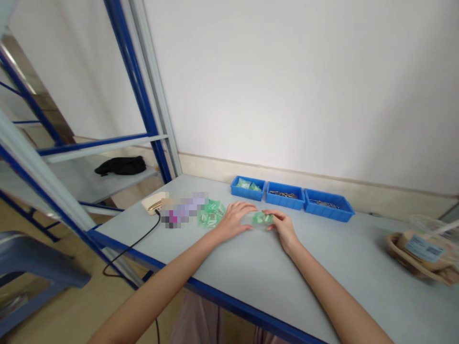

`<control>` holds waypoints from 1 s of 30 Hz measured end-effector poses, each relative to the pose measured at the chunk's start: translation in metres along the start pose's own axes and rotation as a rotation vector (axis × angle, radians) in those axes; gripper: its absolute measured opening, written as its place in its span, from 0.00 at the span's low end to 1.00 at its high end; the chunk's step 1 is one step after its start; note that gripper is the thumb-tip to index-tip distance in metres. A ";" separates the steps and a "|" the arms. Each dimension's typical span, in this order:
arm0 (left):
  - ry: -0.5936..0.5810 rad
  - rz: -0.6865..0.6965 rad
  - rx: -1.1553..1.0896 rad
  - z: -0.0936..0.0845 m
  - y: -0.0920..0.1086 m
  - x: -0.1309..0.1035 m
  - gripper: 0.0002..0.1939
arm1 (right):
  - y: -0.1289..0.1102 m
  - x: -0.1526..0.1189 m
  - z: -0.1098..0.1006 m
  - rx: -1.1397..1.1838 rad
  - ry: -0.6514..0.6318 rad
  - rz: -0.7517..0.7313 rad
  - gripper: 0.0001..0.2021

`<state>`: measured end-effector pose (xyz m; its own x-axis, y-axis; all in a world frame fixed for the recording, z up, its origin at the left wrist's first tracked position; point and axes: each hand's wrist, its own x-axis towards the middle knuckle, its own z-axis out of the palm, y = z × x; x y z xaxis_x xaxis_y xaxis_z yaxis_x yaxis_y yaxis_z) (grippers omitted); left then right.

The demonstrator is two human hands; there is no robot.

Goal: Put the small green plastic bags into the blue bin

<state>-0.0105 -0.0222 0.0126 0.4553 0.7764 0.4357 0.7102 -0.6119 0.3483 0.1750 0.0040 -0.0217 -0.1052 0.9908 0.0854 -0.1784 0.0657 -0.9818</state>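
Matt tabletop, glossy plastic and painted metal

A smooth, matt grey tabletop (251,267) is seen; small packets (263,218) of glossy clear green film are held, blue bins (324,206) at the far edge look plastic, and the shelf frame (132,71) is painted metal.
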 end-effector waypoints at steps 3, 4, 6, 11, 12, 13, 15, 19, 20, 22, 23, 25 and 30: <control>0.031 0.037 -0.009 0.006 -0.001 -0.001 0.14 | -0.003 -0.002 0.001 -0.033 -0.053 0.046 0.12; 0.049 0.029 -0.018 0.007 -0.002 0.000 0.11 | -0.003 -0.003 0.003 -0.067 -0.086 0.051 0.13; 0.099 -0.041 -0.027 0.009 -0.006 0.001 0.07 | -0.004 -0.004 0.006 -0.153 -0.151 0.046 0.16; 0.134 -0.191 -0.058 0.013 -0.012 0.005 0.11 | 0.000 -0.004 0.009 -0.310 -0.165 -0.025 0.16; 0.133 -0.195 -0.074 0.013 -0.012 0.005 0.12 | 0.001 -0.003 0.008 -0.322 -0.154 -0.047 0.16; 0.140 -0.198 -0.090 0.014 -0.013 0.005 0.11 | 0.002 -0.003 0.007 -0.327 -0.142 -0.071 0.16; 0.168 -0.185 -0.120 0.013 -0.013 0.005 0.10 | 0.002 -0.002 0.006 -0.328 -0.122 -0.141 0.16; 0.189 -0.019 -0.107 0.006 -0.012 -0.001 0.09 | -0.005 -0.005 0.005 -0.353 -0.153 -0.360 0.10; 0.183 0.023 -0.088 0.004 -0.011 -0.002 0.11 | -0.007 -0.006 0.005 -0.360 -0.156 -0.397 0.08; 0.178 0.061 -0.062 0.001 -0.008 -0.005 0.12 | -0.011 -0.007 0.006 -0.370 -0.148 -0.404 0.06; 0.185 0.050 -0.060 0.001 -0.006 -0.006 0.11 | -0.012 -0.008 0.007 -0.375 -0.146 -0.375 0.06; 0.235 -0.039 -0.091 0.002 -0.005 -0.004 0.10 | -0.010 -0.009 0.008 -0.371 -0.171 -0.291 0.10; 0.336 -0.319 -0.370 0.005 -0.018 0.024 0.14 | 0.001 -0.007 0.012 -0.311 -0.296 -0.176 0.19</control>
<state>-0.0095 0.0085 0.0123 0.0128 0.8773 0.4798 0.5219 -0.4152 0.7451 0.1641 -0.0040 -0.0211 -0.3820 0.8881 0.2556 0.0787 0.3068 -0.9485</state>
